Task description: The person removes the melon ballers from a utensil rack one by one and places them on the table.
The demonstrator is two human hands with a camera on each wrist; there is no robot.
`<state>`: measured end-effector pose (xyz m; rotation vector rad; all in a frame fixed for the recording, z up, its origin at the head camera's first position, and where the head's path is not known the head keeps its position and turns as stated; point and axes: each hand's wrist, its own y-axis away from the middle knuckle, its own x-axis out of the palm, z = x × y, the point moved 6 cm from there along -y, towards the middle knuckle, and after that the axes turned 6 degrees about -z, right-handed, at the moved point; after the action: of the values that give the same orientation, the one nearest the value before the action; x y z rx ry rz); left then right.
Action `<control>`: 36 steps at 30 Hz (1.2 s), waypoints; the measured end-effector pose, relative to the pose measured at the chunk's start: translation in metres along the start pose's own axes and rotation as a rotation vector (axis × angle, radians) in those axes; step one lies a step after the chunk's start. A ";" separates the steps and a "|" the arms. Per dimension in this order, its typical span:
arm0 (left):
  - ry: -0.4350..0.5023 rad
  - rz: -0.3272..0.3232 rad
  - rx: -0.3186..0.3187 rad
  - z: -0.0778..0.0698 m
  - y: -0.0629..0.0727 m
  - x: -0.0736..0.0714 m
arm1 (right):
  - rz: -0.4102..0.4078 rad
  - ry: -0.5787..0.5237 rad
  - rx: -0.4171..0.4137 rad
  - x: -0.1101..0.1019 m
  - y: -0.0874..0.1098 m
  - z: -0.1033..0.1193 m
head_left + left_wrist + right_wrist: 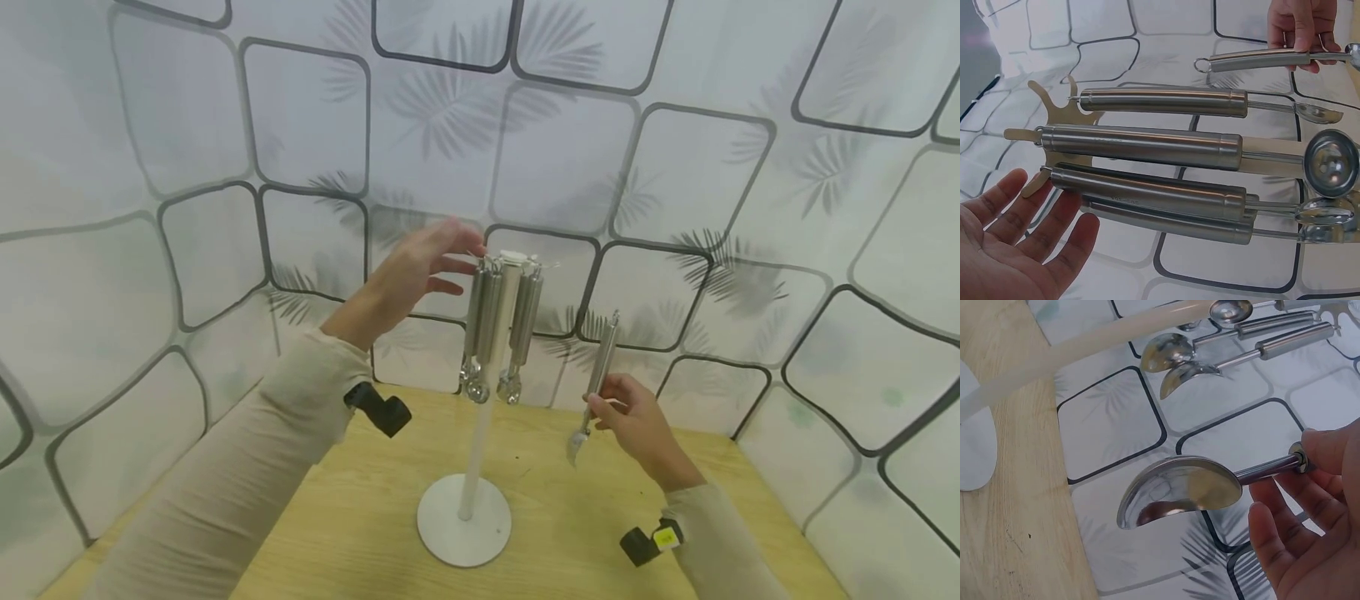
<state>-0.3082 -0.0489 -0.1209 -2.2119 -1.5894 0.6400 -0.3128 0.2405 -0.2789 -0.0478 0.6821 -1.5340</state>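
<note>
My right hand (637,425) pinches a steel scoop (603,358) by the lower end of its handle, bowl down and hanging ring up, to the right of a white stand (476,450). In the right wrist view its rounded bowl (1179,487) points away from the fingers. Several similar steel scoops (491,308) hang by rings from the stand's top. My left hand (420,262) is raised at the left of that top, fingers loosely spread. In the left wrist view its fingertips are right at a prong of the hook crown (1054,112), close by the hanging handles (1147,187).
The stand's round white base (465,533) rests on a light wooden table (360,500). A patterned cloth (570,158) with rounded squares and leaves encloses the back and sides. Black wrist cameras (386,412) sit on both sleeves.
</note>
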 end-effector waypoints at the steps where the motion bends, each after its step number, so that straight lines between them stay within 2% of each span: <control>1: -0.001 0.002 0.001 0.000 0.000 0.000 | -0.002 0.001 0.010 -0.002 0.002 -0.003; 6: -0.012 0.006 0.002 0.000 0.000 0.001 | -0.002 0.019 0.070 -0.011 0.012 -0.016; 14: -0.026 0.003 0.000 -0.002 0.000 0.000 | 0.001 0.078 0.122 -0.025 0.029 -0.034; 22: -0.040 0.007 0.008 -0.002 0.002 0.001 | 0.008 0.127 0.242 -0.037 0.047 -0.069; 36: -0.032 0.017 0.010 -0.003 0.002 0.003 | -0.048 0.162 0.412 -0.040 0.079 -0.118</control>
<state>-0.3044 -0.0470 -0.1200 -2.2212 -1.5805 0.6896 -0.2891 0.3286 -0.3949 0.3758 0.4821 -1.7112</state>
